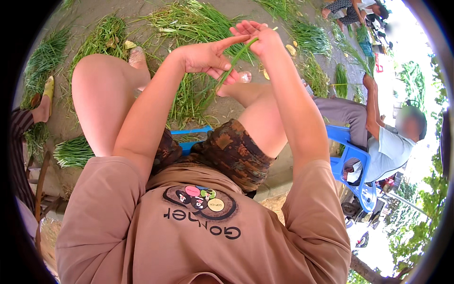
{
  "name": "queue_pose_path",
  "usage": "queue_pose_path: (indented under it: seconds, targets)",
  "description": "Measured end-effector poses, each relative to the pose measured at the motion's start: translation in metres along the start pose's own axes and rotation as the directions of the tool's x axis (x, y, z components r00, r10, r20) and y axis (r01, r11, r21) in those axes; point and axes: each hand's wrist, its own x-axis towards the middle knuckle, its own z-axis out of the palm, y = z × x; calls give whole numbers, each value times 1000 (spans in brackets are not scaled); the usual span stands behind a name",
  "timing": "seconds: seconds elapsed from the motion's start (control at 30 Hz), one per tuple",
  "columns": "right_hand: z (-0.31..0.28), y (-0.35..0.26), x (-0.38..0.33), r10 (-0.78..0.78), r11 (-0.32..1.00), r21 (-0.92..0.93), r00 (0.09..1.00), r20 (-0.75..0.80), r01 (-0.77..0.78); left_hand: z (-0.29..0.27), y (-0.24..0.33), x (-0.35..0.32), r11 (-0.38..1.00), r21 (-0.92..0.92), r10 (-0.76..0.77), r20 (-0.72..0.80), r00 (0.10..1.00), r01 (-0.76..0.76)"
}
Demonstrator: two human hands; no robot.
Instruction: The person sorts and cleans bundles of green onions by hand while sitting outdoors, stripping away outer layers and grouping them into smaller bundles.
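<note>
Above my knees, my right hand (266,43) pinches a long, thin green stalk (242,53), its upper end showing past the fingers. The stalk slants down to the left, its lower part thin and trailing over the heap behind. My left hand (208,57) is open beside it, index finger stretched toward my right hand, thumb and other fingers apart. The stalk crosses at the left fingertips; whether they press on it I cannot tell. Beyond my hands lies a large loose heap of similar green stalks (194,22), with more strewn on the ground (182,106) between my legs.
Bundles of green stalks lie at the left (47,59), lower left (73,152) and far right (309,38). A blue stool (193,132) is under me. At the right, another person (385,146) sits on a blue plastic chair (347,158), hands on stalks. A foot in a yellow slipper (48,94) is at the left.
</note>
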Motion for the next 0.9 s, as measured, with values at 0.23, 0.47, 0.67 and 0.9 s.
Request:
queue_pose_path:
  seconds: [0.23, 0.47, 0.67, 0.9]
  targets:
    - [-33, -31, 18, 40, 948, 317, 999, -2, -38, -15, -9, -9, 988, 98, -130, 105, 986, 120]
    - [-20, -73, 4, -180, 931, 285, 967, -181, 227, -13, -14, -4, 959, 165, -260, 206, 943, 229]
    - [-22, -82, 3, -88, 954, 285, 996, -27, 92, -40, -27, -9, 861, 354, -369, -62, 927, 366]
    - [-32, -62, 1, -33, 942, 332, 997, -75, 57, -69, -18, -26, 679, 515, -263, -495, 828, 523]
